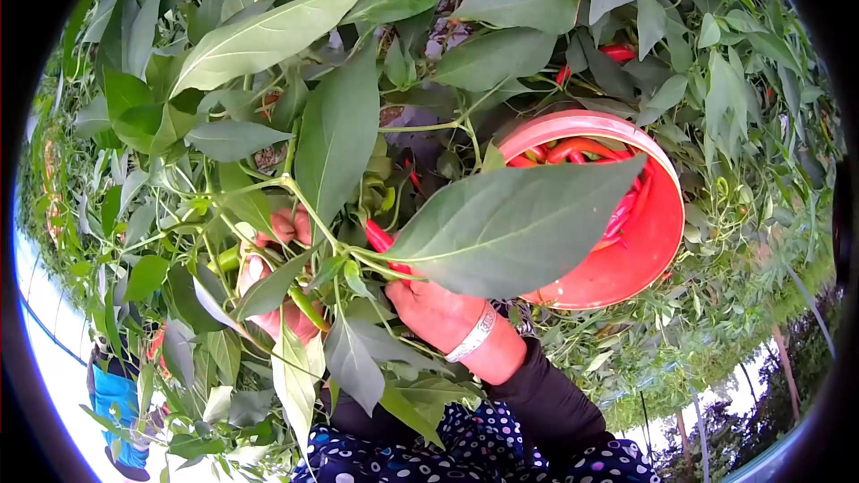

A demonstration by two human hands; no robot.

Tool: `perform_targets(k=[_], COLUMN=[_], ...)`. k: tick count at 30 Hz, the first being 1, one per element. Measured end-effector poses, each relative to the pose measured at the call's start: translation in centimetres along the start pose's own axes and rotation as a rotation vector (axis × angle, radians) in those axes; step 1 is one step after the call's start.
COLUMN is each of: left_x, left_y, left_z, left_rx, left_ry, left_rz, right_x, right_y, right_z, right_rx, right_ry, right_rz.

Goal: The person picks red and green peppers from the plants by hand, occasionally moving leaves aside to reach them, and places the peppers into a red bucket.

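My right hand [438, 311], with a silvery bracelet at the wrist, is closed around a red chili pepper [379, 237] that pokes up past the fingers. A large leaf [514, 228] and stems cover part of that hand. To its left, my left hand [284, 304] is among the leaves with fingers curled; what they grip is hidden. One green chili pepper [309, 308] hangs in front of the left hand, and another green pepper [227, 259] is beside its fingers. Right of my right hand, a red bucket [649, 250] leans with several red chilies [582, 150] inside.
Dense pepper plants surround me, their broad leaves [340, 134] hanging close to the camera. More red chilies [617, 53] show among foliage behind the bucket. At lower left, a person in blue trousers [121, 407] is partly visible. Thin poles [786, 367] stand at right.
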State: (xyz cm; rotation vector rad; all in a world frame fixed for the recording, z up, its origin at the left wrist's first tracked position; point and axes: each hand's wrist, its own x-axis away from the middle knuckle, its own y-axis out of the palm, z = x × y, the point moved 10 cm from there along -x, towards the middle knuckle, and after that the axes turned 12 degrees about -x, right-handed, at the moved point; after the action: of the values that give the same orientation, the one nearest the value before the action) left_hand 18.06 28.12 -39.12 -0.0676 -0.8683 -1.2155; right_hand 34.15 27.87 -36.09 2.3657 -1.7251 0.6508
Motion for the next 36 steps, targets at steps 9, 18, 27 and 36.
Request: perform_targets(k=[9, 18, 27, 36], left_x=[-1.0, -1.6, -2.0, -1.5], left_y=[2.4, 2.5, 1.7, -0.8], left_z=[-0.2, 0.3, -0.5, -1.4], left_rx=[0.011, -0.066, 0.051, 0.087], left_ry=[0.078, 0.160, 0.159, 0.124], left_rz=[0.086, 0.105, 0.035, 0.171], right_x=[10.4, -2.3, -12.1, -7.8], right_y=[-12.0, -18.7, -24.0, -26.3], right_z=[4.0, -2.4, 7.7, 0.4], right_rx=[0.124, 0.617, 1.516, 1.556], right_ry=[0.477, -0.210, -0.027, -0.351], right_rz=[0.114, 0.170, -0.027, -0.106])
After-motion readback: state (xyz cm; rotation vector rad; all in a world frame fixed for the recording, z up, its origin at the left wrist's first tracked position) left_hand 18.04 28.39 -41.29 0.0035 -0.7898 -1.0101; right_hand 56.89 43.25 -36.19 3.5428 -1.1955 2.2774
